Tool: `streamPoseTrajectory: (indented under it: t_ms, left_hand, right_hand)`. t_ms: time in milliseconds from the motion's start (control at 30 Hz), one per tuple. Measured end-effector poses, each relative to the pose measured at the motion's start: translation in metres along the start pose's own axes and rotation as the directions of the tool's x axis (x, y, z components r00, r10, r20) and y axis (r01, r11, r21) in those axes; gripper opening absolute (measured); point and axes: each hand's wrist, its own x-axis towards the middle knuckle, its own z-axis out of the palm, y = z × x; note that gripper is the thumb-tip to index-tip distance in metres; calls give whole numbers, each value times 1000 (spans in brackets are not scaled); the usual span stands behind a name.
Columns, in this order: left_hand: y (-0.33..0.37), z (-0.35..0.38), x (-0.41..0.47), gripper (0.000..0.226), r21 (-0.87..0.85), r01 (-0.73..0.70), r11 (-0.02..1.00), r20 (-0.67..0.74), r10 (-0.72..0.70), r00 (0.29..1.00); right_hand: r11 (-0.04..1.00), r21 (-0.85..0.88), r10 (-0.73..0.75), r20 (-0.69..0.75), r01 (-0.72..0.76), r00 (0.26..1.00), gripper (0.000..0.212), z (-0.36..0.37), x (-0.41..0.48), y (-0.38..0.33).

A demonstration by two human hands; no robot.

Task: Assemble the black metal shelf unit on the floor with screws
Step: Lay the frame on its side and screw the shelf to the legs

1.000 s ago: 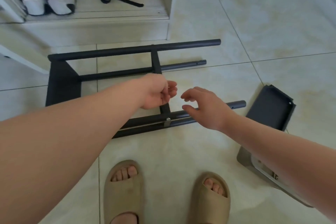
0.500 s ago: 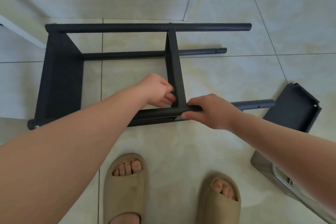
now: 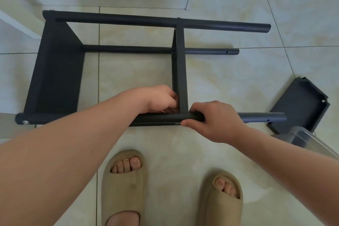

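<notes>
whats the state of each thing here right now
shelf frame, lying on its side, partly assembled
near pole, gripped by right hand
left hand, fingers curled at middle shelf joint, hold unclear
loose shelf, unattached on floor

A black shelf frame point(image 3: 60, 71) is lying on floor tiles point(image 3: 229, 79); the right hand point(image 3: 216, 121) is gripping its near tube point(image 3: 262, 116), the left hand point(image 3: 161, 99) curling against a crosspiece point(image 3: 180, 68).

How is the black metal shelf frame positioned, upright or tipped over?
Tipped over: the black metal shelf frame lies on the tiled floor, its round legs running horizontally.
</notes>
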Motion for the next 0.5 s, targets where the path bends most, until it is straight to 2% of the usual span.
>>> streamPoseTrajectory:
  t_ms: [33, 100, 167, 267, 333, 400, 500]
  left_hand:
    - [1, 0, 0, 25, 6, -6, 1000, 0, 6, 1000]
    - [2, -2, -2, 24, 28, -12, 1000, -1, 12, 1000]
    - [2, -2, -4, 25, 57, -19, 998, -7, 20, 1000]
    - [0, -2, -4, 26, 61, -22, 998, -11, 23, 1000]
    - [-2, -2, -3, 21, 58, -37, 998, -32, 39, 999]
    - [-5, 0, -1, 20, 30, -40, 999, -45, 41, 998]
    - [-8, 1, 0, 20, 3, -37, 999, -63, 37, 997]
  right_hand:
    - [999, 52, -1, -22, 2, 1000, 50, 1, 0, 1]
    - [986, 159, -28, -122, 48, 992, 83, 4, 1, 5]
    - [987, 86, -117, -214, 138, 970, 105, 6, 5, 11]
    - [959, -171, -251, -151, 225, 956, 110, -1, 19, 19]
    - [916, -269, -328, -78, 297, 941, 111, -5, 28, 21]
    - [894, -274, -374, -27, 353, 927, 110, -5, 34, 23]
    - [895, -240, -392, -22, 376, 920, 109, -2, 36, 23]
